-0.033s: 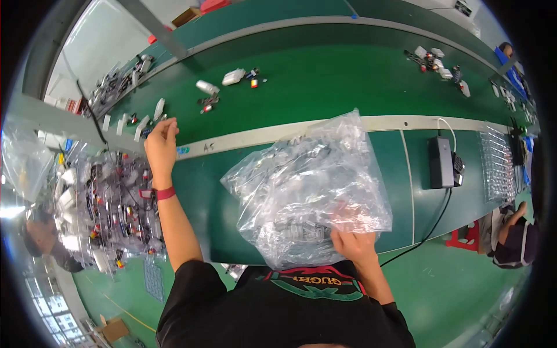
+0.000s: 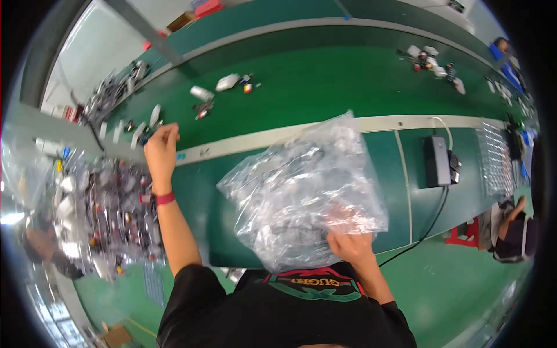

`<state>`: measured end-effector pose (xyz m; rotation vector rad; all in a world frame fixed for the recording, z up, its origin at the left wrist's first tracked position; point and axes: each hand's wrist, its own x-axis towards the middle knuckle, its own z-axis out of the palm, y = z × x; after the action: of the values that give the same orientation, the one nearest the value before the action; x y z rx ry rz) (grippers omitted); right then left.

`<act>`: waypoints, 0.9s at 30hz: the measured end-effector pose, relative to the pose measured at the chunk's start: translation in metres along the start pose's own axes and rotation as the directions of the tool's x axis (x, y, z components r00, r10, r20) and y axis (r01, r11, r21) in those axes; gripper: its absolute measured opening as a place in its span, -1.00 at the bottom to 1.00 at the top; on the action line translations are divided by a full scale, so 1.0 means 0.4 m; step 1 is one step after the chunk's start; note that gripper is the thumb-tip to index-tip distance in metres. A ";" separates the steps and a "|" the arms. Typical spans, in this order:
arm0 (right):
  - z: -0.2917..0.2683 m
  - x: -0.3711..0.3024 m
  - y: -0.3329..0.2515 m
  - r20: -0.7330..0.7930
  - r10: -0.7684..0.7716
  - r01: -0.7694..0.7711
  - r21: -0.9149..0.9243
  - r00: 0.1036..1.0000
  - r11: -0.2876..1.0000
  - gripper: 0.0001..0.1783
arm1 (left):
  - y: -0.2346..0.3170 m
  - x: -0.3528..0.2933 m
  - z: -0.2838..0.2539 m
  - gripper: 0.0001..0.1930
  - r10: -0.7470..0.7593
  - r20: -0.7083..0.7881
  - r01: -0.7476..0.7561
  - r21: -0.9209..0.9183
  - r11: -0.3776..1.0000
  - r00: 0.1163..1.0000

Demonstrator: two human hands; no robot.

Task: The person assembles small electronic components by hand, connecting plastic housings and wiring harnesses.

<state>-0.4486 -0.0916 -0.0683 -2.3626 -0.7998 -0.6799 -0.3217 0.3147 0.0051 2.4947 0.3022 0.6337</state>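
A large clear plastic bag [image 2: 301, 180] lies on the green worktop in front of me, with several clear and grey pieces showing dimly through it. My right hand [image 2: 351, 246] grips the bag's near right part. Its fingers show blurred through the film. Out to the left, my left hand [image 2: 161, 152] is raised near the belt's edge, fingers bent toward the thumb. Whether anything small sits in that pinch cannot be made out. Just beyond it, several white and dark small parts [image 2: 155, 116] lie on the green belt.
More small parts [image 2: 202, 94] and a white piece [image 2: 227, 82] are scattered along the green belt. A black power adapter [image 2: 436, 162] with a cable stands at right beside a clear blister tray [image 2: 494, 162]. Stacked trays of parts [image 2: 116, 209] fill the left. A person sits at far right.
The whole view has shifted slightly left. Relative to the belt, my left hand has come a little nearer and to the right. My right hand stays on the bag.
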 end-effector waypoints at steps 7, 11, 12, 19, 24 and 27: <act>-0.048 0.001 -0.025 0.030 -0.011 0.003 0.266 0.999 0.964 -0.64 | 0.086 -0.077 0.131 -0.69 0.031 0.166 -0.036 0.029 0.999 0.986; -0.089 0.045 -0.030 -0.067 -0.003 0.053 0.753 0.998 0.656 -0.59 | 0.054 -0.159 0.190 -0.84 0.203 0.148 -0.191 -0.091 0.977 0.968; -0.123 0.068 -0.023 -0.068 0.019 0.037 0.739 0.998 0.672 -0.59 | 0.060 -0.174 0.197 -0.88 0.157 0.151 -0.136 -0.138 0.981 0.976; -0.082 0.382 0.394 0.181 0.165 -0.128 -0.199 0.969 0.972 -0.76 | 0.052 -0.208 0.209 -0.85 0.232 0.143 -0.220 -0.097 0.971 0.962; 0.016 0.521 0.798 0.022 0.704 -0.609 -0.482 0.710 0.630 -0.70 | 0.045 -0.207 0.228 -0.78 0.216 0.082 -0.201 -0.159 0.967 0.973; 0.039 0.501 0.917 -0.141 0.794 -0.760 -0.424 0.592 0.492 -0.64 | 0.052 -0.202 0.225 -0.82 0.176 0.131 -0.147 -0.210 0.967 0.976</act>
<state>-0.0622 -0.2514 -0.0795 -2.7832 0.5376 -0.3746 -0.3453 0.2300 -0.0804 2.3711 -0.0219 0.5109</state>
